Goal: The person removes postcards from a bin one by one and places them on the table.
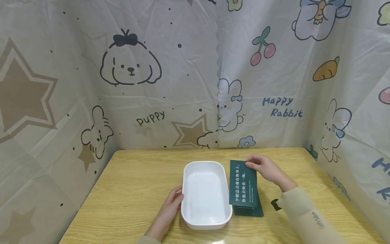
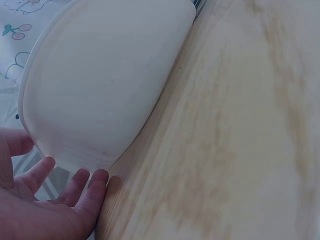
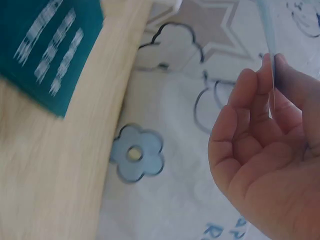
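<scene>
A white rectangular tub (image 1: 204,193) with rounded corners stands on the table, nothing visible inside it. My left hand (image 1: 170,208) is at its left side; in the left wrist view, several fingertips (image 2: 100,176) touch the outer wall of the tub (image 2: 100,85). To the tub's right, my right hand (image 1: 266,169) pinches the upper right corner of a dark green card (image 1: 242,184) printed with white lettering. Edge-on, the held card (image 3: 267,30) shows between thumb and fingers in the right wrist view. Under it lies another green piece (image 1: 251,211); whether both are joined is hidden.
The wood-grain table (image 1: 137,183) ends at a back edge against a pale printed curtain (image 1: 189,84), which also hangs on both sides. A small black piece (image 1: 276,205) shows beside the right sleeve (image 1: 307,213).
</scene>
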`<action>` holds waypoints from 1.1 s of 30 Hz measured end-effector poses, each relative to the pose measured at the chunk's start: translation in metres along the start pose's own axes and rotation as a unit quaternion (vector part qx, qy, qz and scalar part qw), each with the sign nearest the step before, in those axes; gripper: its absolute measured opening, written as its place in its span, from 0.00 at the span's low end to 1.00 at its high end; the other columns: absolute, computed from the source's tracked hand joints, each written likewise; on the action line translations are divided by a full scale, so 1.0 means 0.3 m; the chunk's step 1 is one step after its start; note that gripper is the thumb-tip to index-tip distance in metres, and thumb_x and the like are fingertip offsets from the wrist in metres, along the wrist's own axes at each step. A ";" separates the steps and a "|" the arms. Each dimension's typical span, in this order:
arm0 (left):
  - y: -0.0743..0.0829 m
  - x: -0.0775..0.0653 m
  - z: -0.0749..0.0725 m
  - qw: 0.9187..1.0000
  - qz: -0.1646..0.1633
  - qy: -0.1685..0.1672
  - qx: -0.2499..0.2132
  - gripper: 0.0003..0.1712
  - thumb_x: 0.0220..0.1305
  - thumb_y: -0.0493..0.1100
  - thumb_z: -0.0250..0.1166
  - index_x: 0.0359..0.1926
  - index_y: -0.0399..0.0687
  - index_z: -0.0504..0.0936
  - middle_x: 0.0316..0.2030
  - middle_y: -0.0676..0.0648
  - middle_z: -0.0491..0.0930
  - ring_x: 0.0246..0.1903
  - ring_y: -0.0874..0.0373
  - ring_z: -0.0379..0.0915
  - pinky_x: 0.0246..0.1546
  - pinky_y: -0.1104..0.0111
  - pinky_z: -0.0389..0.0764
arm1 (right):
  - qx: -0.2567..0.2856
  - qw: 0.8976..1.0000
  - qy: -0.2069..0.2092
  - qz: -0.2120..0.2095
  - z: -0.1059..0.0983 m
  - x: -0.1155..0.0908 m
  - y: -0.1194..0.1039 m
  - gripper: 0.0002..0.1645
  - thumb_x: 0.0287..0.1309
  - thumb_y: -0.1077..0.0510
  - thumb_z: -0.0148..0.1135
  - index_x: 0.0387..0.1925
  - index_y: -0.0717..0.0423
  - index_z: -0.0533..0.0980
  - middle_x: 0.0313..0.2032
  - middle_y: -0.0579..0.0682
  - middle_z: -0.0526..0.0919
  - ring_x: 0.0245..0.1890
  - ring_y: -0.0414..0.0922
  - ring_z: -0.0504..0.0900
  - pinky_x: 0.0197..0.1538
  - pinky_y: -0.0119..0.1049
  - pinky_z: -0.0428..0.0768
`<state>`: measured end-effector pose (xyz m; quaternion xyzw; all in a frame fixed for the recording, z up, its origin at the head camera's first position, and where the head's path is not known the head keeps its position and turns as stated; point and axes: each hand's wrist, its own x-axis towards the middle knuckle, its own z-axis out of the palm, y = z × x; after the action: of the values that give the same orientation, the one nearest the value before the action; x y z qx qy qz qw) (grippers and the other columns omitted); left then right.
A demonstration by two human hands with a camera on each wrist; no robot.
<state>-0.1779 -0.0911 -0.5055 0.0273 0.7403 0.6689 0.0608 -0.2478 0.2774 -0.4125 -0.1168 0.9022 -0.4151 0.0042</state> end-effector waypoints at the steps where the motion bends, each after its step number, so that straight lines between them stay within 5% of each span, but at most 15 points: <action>1: 0.000 0.000 0.000 1.000 -0.001 0.000 0.000 0.27 0.72 0.46 0.49 0.69 0.45 0.62 0.59 0.31 0.71 0.53 0.44 0.70 0.57 0.48 0.73 | -0.004 1.000 -0.001 0.001 -0.008 -0.001 0.015 0.19 0.63 0.44 0.57 0.45 0.54 0.78 0.39 0.53 0.83 0.39 0.47 0.77 0.52 0.55 0.76; 10: 0.004 -0.003 -0.005 1.000 -0.013 -0.004 0.003 0.28 0.73 0.48 0.48 0.70 0.46 0.60 0.60 0.31 0.69 0.54 0.45 0.69 0.57 0.48 0.73 | -0.016 0.999 -0.031 -0.010 -0.036 -0.004 0.105 0.14 0.63 0.50 0.57 0.41 0.56 0.80 0.36 0.52 0.83 0.37 0.47 0.77 0.48 0.51 0.76; 20: 0.005 -0.002 -0.002 1.000 -0.008 -0.005 0.003 0.28 0.72 0.49 0.49 0.69 0.47 0.61 0.59 0.32 0.70 0.52 0.46 0.71 0.56 0.49 0.74 | -0.027 0.998 -0.055 0.015 0.025 0.028 0.168 0.13 0.62 0.50 0.58 0.39 0.55 0.80 0.39 0.52 0.82 0.41 0.47 0.75 0.49 0.53 0.76; 33: 0.012 -0.005 -0.004 1.000 -0.011 -0.005 0.005 0.27 0.73 0.47 0.48 0.70 0.46 0.61 0.59 0.32 0.71 0.52 0.45 0.71 0.56 0.49 0.73 | -0.075 0.995 -0.059 0.016 0.080 0.053 0.181 0.06 0.60 0.55 0.61 0.32 0.53 0.79 0.31 0.48 0.82 0.33 0.43 0.74 0.43 0.46 0.76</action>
<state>-0.1767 -0.0919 -0.5016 0.0231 0.7439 0.6640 0.0721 -0.2721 0.2903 -0.4676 -0.1267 0.9306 -0.3389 0.0554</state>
